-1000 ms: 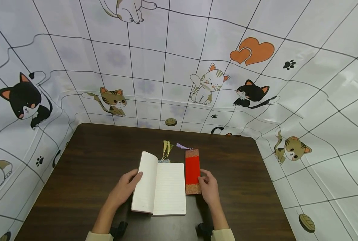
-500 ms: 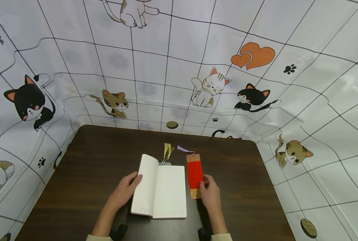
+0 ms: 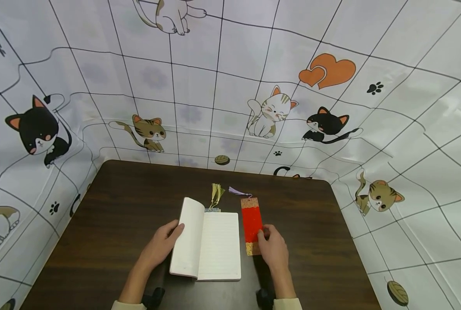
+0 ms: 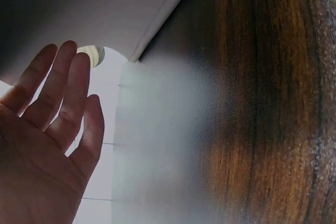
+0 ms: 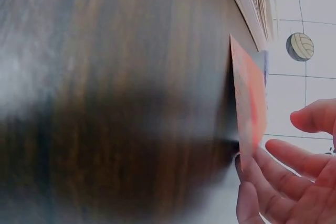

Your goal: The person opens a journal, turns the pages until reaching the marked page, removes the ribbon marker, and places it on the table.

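Note:
An open notebook (image 3: 219, 247) lies on the table, its right page ruled and its left side raised. My left hand (image 3: 157, 245) holds that raised left side, thumb over the page edge; in the left wrist view its fingers (image 4: 77, 82) are under the cover (image 4: 121, 11). Beside the notebook, my right hand (image 3: 275, 249) pinches the right edge of a red bookmark (image 3: 251, 224) with patterned gold ends and a purple tassel (image 3: 238, 191). The bookmark (image 5: 249, 98) slants off the table in the right wrist view. A patterned bookmark tip with a yellow tassel (image 3: 216, 194) sticks out above the notebook.
The dark wooden table (image 3: 129, 189) has rounded far corners. White cloth (image 3: 191, 77) printed with cats and grid lines hangs behind it and on both sides. Dark wrist straps (image 3: 265, 298) sit near the sleeves.
The red bookmark has shifted slightly right, away from the notebook's edge, and turned a little, with my right hand on it. My left hand keeps its place on the notebook.

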A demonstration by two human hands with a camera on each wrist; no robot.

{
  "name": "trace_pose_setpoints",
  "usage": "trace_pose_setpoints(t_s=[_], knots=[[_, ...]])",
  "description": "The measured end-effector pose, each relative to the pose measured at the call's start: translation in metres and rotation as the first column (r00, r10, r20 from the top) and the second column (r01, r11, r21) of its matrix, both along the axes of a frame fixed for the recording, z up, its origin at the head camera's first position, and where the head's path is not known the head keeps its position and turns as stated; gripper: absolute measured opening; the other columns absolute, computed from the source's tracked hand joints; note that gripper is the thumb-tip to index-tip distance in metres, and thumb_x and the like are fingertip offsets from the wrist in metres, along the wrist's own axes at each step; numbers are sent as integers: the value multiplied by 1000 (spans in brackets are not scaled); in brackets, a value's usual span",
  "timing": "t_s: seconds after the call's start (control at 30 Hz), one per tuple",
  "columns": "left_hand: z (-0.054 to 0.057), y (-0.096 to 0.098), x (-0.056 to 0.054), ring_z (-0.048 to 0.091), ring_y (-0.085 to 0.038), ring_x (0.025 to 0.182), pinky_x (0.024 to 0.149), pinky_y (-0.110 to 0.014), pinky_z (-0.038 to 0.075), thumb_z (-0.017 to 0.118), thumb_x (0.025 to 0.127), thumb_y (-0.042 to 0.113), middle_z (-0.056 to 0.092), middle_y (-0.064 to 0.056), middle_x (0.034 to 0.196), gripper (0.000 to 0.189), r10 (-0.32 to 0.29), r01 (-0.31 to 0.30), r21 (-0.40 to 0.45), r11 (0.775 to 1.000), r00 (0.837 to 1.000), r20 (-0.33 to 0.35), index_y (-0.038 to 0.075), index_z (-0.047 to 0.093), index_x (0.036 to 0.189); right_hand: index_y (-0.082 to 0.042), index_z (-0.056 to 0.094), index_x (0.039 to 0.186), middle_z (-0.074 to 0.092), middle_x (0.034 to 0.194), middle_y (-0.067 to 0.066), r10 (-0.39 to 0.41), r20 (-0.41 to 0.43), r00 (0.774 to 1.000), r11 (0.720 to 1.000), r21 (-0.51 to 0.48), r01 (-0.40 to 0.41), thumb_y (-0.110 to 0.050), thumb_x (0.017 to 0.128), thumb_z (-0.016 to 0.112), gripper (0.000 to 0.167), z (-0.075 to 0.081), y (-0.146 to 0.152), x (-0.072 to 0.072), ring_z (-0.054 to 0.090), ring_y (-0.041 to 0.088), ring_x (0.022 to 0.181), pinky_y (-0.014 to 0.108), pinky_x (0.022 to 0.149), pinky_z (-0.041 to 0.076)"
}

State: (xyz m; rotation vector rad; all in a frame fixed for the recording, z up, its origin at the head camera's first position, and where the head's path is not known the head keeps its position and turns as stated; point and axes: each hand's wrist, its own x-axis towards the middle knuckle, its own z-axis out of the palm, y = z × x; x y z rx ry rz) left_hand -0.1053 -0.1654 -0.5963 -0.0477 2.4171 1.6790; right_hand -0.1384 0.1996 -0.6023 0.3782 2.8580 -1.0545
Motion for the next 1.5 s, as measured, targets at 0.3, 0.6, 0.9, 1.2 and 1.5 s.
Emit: trace_pose_setpoints(t_s=[0.3,0.6,0.9,1.2,1.5], knots=[[3,0,2,60,-28,127,108,-52,49,46,114,57,68,-12,133,59,-1,1,-11,1000,1000,-1,8,61,143,-16,72,133,77,116,3,53,-48,997,993,113,-47,-38,106,64,35,8,-9,3,70,21,91,49,76,58],[-1,0,1,60,-28,132,113,-53,48,47,113,58,67,-13,139,63,1,-1,1,1000,1000,7,8,59,149,-15,77,124,76,125,6,334,-206,920,942,116,-316,-25,103,72,24,13,-41,14,70,28,113,54,99,59],[-1,-2,-1,50,-36,150,123,-61,39,47,112,59,57,-19,158,73,-12,12,-6,1000,1000,16,4,48,160,-23,72,141,65,153,-2,572,-204,795,818,209,-535,-32,102,72,40,10,-74,22,61,24,141,56,115,50],[0,0,-2,62,-24,124,112,-52,49,48,113,55,69,-10,137,60,-4,3,-29,1000,1000,-7,9,59,150,-28,71,144,62,156,-5,715,-77,695,680,305,-667,-40,102,70,44,3,-90,35,57,23,147,58,116,48],[6,2,-3,62,-29,129,111,-51,50,46,114,54,68,-15,139,61,-26,26,-55,998,1000,-9,6,58,150,-29,67,148,57,161,-3,718,45,695,659,278,-699,-41,100,73,50,8,-84,42,54,23,149,60,117,47]])
